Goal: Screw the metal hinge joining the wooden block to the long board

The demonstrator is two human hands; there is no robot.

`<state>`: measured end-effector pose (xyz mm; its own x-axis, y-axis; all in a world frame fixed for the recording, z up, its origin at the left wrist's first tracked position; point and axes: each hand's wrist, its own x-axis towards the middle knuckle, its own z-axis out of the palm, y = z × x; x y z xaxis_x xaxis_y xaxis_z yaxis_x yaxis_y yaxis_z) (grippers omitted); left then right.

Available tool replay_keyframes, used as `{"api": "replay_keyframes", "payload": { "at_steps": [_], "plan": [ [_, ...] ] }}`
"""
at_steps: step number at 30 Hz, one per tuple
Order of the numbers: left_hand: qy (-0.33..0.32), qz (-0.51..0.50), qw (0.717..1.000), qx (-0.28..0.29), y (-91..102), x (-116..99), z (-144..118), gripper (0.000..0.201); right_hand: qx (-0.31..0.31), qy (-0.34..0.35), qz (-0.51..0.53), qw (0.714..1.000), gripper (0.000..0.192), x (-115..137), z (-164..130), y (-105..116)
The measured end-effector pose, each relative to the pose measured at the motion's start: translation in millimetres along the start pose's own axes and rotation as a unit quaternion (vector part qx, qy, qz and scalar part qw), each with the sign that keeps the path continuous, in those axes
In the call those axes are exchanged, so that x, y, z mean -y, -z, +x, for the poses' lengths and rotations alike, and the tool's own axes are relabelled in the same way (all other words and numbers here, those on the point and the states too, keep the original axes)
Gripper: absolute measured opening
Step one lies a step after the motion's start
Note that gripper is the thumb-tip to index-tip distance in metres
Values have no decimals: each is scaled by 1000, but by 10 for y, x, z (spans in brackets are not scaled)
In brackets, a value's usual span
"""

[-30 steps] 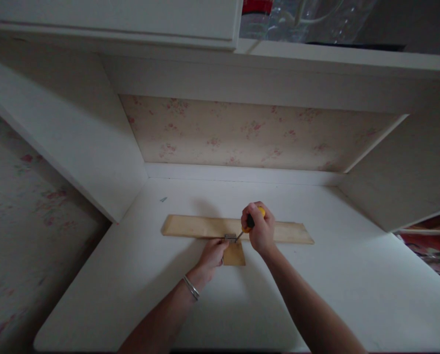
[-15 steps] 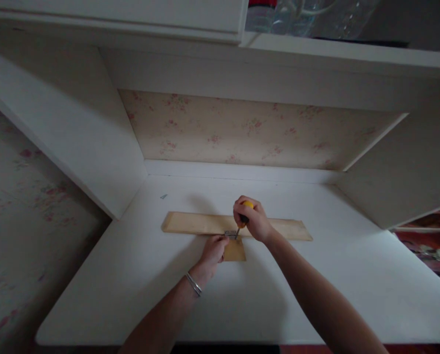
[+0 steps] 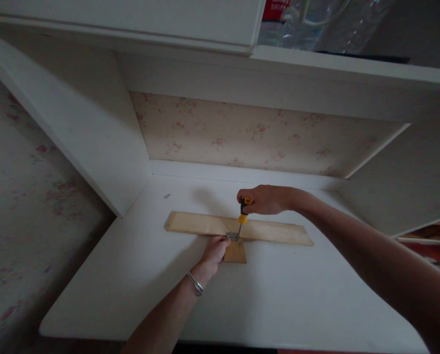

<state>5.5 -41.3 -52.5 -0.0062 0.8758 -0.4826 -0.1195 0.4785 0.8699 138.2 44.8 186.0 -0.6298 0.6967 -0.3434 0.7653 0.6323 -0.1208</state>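
My right hand (image 3: 262, 199) is wrapped round the yellow and black handle of a screwdriver (image 3: 243, 216). Its shaft slants down to a small metal hinge (image 3: 232, 236), and the tip meets the hinge's right part. The hinge lies where a long pale wooden board (image 3: 198, 223) and a short wooden piece (image 3: 235, 253) come together. My left hand (image 3: 214, 250) is closed on the left edge of the short piece, with thumb and fingertip close to the hinge. Whatever screw sits under the tip is too small to make out.
All this rests on a white desktop (image 3: 131, 285). Small metal bits (image 3: 167, 196) lie behind the board's left end. White side panels (image 3: 90, 128) flank the desk, and an overhead cabinet (image 3: 124, 22) hangs above with plastic bottles (image 3: 304, 24) on its shelf.
My right wrist and forearm have swung up and outward to the right, and the hand has turned round the screwdriver handle. The left hand keeps its hold. The view has shifted slightly.
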Motion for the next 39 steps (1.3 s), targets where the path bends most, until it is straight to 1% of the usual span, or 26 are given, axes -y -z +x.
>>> {"api": "replay_keyframes", "payload": {
  "at_steps": [1, 2, 4, 5, 6, 7, 8, 10, 11, 12, 15, 16, 17, 20, 21, 23, 26, 27, 29, 30, 31, 32, 34, 36, 37, 39],
  "plan": [
    [-2, 1, 1000, -6, 0, 1, -5, 20, 28, 24, 13, 999, 33, 11, 8, 41],
    [-4, 2, 1000, -9, 2, 2, -10, 20, 50, 20, 18, 998, 36, 27, 22, 68],
    [-4, 0, 1000, -12, 7, 10, -12, 20, 81, -56, -8, 995, 46, 68, 67, 88],
    [-3, -2, 1000, -13, 10, 19, -8, 19, 83, -98, -34, 991, 52, 87, 93, 86],
    [-1, -5, 1000, -13, 14, 31, 1, 18, 79, -118, -61, 988, 56, 102, 116, 81],
    [1, -7, 1000, -14, 17, 45, 14, 17, 68, -108, -81, 988, 53, 110, 136, 77],
    [2, -8, 1000, -14, 19, 62, 30, 15, 54, -71, -90, 992, 46, 113, 150, 77],
    [3, -10, 1000, -13, 22, 97, 65, 13, 39, 23, -64, 997, 31, 110, 159, 93],
    [2, -11, 1000, -12, 22, 113, 80, 13, 44, 42, -42, 997, 33, 110, 157, 108],
    [1, -13, 1000, -11, 22, 125, 92, 12, 54, 32, -22, 998, 36, 113, 153, 125],
    [0, -16, 1000, -11, 21, 139, 100, 13, 93, -94, -24, 991, 44, 143, 142, 169],
    [0, -16, 1000, -10, 20, 137, 95, 13, 101, -118, -38, 987, 48, 154, 140, 179],
    [1, -17, 1000, -9, 20, 133, 89, 13, 101, -119, -49, 987, 48, 160, 137, 186],
    [1, -18, 1000, -5, 20, 121, 77, 13, 80, -49, -32, 995, 34, 147, 130, 189],
    [0, -18, 1000, -5, 21, 119, 77, 12, 78, -36, -15, 996, 37, 136, 132, 183],
    [-2, -17, 1000, -5, 21, 119, 84, 13, 89, -63, -4, 994, 44, 116, 141, 163],
    [1, -14, 1000, -5, 19, 126, 97, 15, 103, -133, -42, 985, 56, 106, 159, 130],
    [1, -13, 1000, -6, 18, 129, 100, 15, 93, -128, -57, 986, 53, 106, 159, 125],
    [1, -12, 1000, -11, 17, 131, 100, 14, 62, -64, -73, 993, 39, 108, 149, 130],
    [1, -11, 1000, -14, 17, 130, 98, 14, 49, -30, -74, 996, 38, 111, 142, 137],
    [-1, -10, 1000, -17, 17, 129, 95, 14, 44, -11, -74, 996, 43, 116, 136, 145],
    [-2, -9, 1000, -20, 17, 127, 92, 15, 48, -12, -71, 996, 48, 124, 132, 152],
    [-6, -7, 1000, -24, 18, 122, 85, 16, 79, -67, -71, 992, 53, 143, 137, 157],
    [-10, -4, 1000, -27, 17, 118, 80, 15, 89, -113, -85, 986, 58, 157, 151, 153],
    [-12, -2, 1000, -28, 17, 117, 78, 14, 81, -108, -94, 986, 55, 159, 157, 151],
    [-18, 2, 999, -30, 17, 116, 75, 13, 53, -51, -105, 992, 41, 158, 161, 154]
  ]
}}
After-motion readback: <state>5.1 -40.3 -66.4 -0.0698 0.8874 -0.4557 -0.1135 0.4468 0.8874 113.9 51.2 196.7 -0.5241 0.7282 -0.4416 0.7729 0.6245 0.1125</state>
